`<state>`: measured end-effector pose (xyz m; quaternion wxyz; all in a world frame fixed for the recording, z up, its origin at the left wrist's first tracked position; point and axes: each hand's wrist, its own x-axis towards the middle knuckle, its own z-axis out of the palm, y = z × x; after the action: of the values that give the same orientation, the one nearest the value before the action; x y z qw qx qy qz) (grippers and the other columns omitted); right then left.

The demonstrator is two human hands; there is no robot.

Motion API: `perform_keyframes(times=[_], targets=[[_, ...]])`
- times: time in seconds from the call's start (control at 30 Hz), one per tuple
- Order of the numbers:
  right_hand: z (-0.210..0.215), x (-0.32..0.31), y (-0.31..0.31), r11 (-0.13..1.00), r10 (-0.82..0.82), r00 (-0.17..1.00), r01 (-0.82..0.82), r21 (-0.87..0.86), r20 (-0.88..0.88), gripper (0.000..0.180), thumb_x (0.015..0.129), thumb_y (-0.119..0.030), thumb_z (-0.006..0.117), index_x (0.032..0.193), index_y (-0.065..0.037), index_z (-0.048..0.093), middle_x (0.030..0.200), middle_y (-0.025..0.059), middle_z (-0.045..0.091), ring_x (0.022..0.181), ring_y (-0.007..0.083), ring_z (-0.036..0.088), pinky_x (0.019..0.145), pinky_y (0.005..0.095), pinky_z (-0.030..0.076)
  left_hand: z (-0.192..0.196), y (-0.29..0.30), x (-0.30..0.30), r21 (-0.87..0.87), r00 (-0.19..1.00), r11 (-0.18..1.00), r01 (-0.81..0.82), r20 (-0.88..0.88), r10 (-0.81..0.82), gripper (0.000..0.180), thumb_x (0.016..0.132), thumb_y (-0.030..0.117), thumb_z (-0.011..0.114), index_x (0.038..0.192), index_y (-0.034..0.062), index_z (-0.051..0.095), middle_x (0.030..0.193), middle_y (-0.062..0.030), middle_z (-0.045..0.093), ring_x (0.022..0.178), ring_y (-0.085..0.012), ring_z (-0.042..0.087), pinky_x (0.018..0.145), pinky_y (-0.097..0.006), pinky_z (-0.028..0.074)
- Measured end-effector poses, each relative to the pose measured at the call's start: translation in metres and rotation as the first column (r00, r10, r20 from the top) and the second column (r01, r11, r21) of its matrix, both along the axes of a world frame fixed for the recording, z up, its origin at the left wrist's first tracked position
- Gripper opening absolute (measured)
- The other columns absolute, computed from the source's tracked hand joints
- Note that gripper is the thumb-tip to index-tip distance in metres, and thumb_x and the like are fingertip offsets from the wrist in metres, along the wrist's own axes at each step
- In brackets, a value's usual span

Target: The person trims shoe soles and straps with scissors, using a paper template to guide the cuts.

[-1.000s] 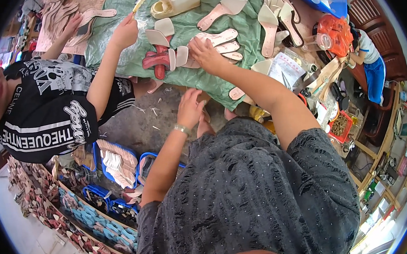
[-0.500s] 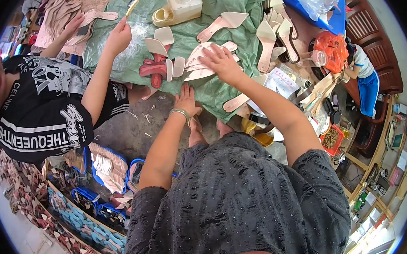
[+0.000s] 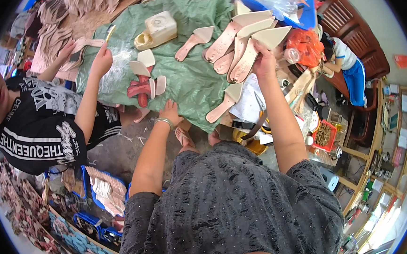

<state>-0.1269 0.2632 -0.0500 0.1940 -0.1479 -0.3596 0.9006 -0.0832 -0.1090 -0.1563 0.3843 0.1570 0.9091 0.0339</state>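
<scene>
Thumb and fingers of the right hand [image 3: 265, 65] are closed at the pale, pointed end of the nearest of several fanned insoles [image 3: 244, 65], above the right part of the green sheet [image 3: 186, 85]; how many pieces they actually grip is hard to tell, as the insoles overlap. The fingers of the left hand [image 3: 169, 113] are extended and slightly apart, palm down at the sheet's near edge, with nothing visible in their hold.

Close by, a lone insole [image 3: 223, 107] lies across the sheet's near right edge, beside white papers [image 3: 246, 99]. Another single insole [image 3: 192, 44] rests on the sheet, left of the fan. On the sheet's left half are red shoe parts with pale flaps [image 3: 140, 88], and beyond them a cloudy plastic jug [image 3: 161, 30].

At the sheet's left side, a co-worker's hand [image 3: 101, 63] holds a brush [image 3: 110, 33]. Past its right side sit an orange-red bag [image 3: 305, 46] and a blue tub [image 3: 307, 13].
</scene>
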Motion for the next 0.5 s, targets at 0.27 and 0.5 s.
perform_keyframes(times=[0.27, 0.5], targets=[[0.066, 0.034, -0.029, 0.926, 0.319, 0.926, -0.35, -0.14, -0.199, 0.037, 0.079, -0.004, 0.058, 0.115, 0.004, 0.051, 0.104, 0.0143, 0.062, 0.094, 0.0262, 0.063, 0.086, 0.0374, 0.052, 0.031, 0.004, -0.027, 0.501, 0.934, 0.804, -0.321, 0.025, 0.357, 0.051, 0.086, 0.027, 0.05, 0.128, -0.0015, 0.046, 0.136, -0.0174, 0.043, 0.118, -0.0333, 0.047, 0.098, -0.039, 0.038], [0.097, 0.066, -0.095, 0.88, 0.473, 0.88, -0.474, 0.012, 0.04, 0.035, 0.077, -0.003, 0.063, 0.111, 0.003, 0.053, 0.102, 0.0155, 0.062, 0.09, 0.0239, 0.064, 0.08, 0.0362, 0.054, 0.169, 0.047, 0.009, 0.64, 0.657, -0.161, -0.751, 0.75, -0.083, 0.077, 0.082, 0.057, 0.055, 0.134, 0.0037, 0.036, 0.128, -0.0109, 0.049, 0.116, -0.0231, 0.051, 0.097, -0.04, 0.043]])
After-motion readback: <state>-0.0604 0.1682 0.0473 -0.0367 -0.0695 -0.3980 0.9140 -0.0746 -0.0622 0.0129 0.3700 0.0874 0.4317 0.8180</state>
